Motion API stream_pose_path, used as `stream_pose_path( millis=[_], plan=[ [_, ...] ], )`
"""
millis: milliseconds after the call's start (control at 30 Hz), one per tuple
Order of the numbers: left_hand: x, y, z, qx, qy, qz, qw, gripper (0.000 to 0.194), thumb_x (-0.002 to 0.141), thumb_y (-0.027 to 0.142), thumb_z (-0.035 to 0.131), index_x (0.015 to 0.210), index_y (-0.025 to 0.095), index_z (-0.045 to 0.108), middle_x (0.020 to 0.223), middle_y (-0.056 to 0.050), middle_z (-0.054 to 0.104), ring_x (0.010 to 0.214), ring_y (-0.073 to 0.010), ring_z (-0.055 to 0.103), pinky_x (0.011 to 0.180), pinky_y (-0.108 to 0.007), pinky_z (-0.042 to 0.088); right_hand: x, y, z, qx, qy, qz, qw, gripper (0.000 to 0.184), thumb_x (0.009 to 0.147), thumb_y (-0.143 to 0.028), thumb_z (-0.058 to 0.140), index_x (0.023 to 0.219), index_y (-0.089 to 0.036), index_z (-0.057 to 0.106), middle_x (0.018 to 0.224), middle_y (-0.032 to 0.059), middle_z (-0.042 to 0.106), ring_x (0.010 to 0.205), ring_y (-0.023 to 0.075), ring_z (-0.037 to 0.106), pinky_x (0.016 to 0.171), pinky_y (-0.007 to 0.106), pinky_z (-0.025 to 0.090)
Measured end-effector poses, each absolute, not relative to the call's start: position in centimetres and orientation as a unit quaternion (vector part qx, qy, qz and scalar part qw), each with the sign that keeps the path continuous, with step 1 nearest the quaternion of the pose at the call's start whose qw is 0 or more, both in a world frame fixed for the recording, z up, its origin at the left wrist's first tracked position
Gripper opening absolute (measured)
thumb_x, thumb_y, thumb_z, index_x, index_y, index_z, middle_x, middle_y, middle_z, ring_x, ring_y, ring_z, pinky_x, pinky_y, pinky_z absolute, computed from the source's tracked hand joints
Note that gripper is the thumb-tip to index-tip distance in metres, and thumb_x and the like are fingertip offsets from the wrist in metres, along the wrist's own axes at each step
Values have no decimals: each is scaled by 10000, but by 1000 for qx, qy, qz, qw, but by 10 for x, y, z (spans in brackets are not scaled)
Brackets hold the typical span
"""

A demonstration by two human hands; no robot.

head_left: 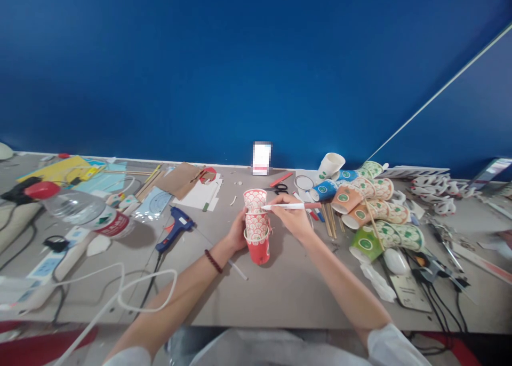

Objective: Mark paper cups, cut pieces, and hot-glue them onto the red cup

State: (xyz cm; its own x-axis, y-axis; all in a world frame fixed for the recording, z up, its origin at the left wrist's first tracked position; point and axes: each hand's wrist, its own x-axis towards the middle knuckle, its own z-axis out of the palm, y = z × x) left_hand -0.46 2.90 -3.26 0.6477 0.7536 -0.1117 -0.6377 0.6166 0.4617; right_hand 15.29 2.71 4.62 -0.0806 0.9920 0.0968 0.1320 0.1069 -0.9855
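In the head view a stack of paper cups (pixel 257 226), red and white with a scale pattern, stands in the middle of the desk before me. My left hand (pixel 238 230) is closed round the left side of the stack, its fingers partly hidden behind the cups. A white marker pen with a reddish end (pixel 295 206) is pinched in my right hand (pixel 291 214). Its tip points left and meets or nearly meets the upper cups; I cannot tell whether it touches. Black-handled scissors (pixel 279 188) lie just behind the cups.
A blue hot glue gun (pixel 176 228) and a lying water bottle (pixel 86 211) are at left, near a white power strip (pixel 52 270) and looping cables. More paper cups (pixel 366 243) and wooden sticks (pixel 330 220) lie at right. A phone (pixel 262 158) leans against the blue wall.
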Motion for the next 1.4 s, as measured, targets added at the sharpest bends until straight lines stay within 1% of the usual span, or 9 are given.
stream_pose_path(
  millis=[167,300,500,600,800,867,1067,1200,1400],
  plan=[
    [-6,29,-34,193,142,394,887,542,765,582,564,976,88,640,844,-120,672,736,-247,643,701,-360,484,151,29,45,-476,-517,490,516,44,670,-232,620,648,-203,595,684,-16,623,691,155,633,710,314,556],
    [-7,29,-34,187,146,392,889,541,795,579,530,988,85,637,859,-129,676,740,-245,645,712,-361,481,151,30,41,-465,-500,508,525,62,668,-246,639,659,-200,599,695,-16,616,717,164,640,749,343,566],
    [-6,30,-36,188,149,389,889,553,767,590,566,990,89,637,869,-133,680,798,-264,649,726,-361,479,152,31,40,-478,-513,496,513,70,675,-254,637,663,-193,606,712,-6,627,726,165,635,735,326,557],
    [-5,30,-36,198,145,392,887,544,779,596,548,973,96,637,869,-137,677,812,-277,650,734,-381,481,152,30,42,-486,-540,475,496,54,689,-245,618,671,-194,617,713,1,639,700,160,619,681,301,537],
    [-6,30,-34,210,151,388,885,543,755,608,572,929,99,642,875,-138,676,808,-282,651,745,-390,482,151,25,49,-494,-570,460,469,49,683,-204,581,648,-203,616,615,-11,629,583,142,579,561,266,483],
    [-5,30,-34,210,148,390,884,546,747,607,581,938,100,642,876,-135,677,807,-279,651,738,-383,481,151,25,50,-492,-564,463,475,45,680,-211,587,645,-203,614,631,-8,628,601,145,582,578,271,491],
    [-6,30,-37,207,145,393,884,558,759,603,565,961,88,642,836,-129,675,779,-268,650,737,-380,480,151,28,45,-478,-510,495,515,65,670,-256,623,647,-198,605,721,-1,613,718,166,617,705,316,539],
    [-6,29,-36,198,150,392,886,552,784,599,536,969,89,639,856,-136,680,807,-274,652,774,-397,478,151,28,44,-483,-513,491,513,66,677,-256,619,650,-196,605,709,-3,612,714,164,612,712,320,538],
    [-5,29,-34,197,152,391,886,537,762,596,571,954,98,636,865,-133,678,821,-283,652,779,-404,479,152,26,45,-488,-543,473,494,58,691,-238,600,647,-201,610,698,-2,623,696,159,595,686,302,525]
  ],
)
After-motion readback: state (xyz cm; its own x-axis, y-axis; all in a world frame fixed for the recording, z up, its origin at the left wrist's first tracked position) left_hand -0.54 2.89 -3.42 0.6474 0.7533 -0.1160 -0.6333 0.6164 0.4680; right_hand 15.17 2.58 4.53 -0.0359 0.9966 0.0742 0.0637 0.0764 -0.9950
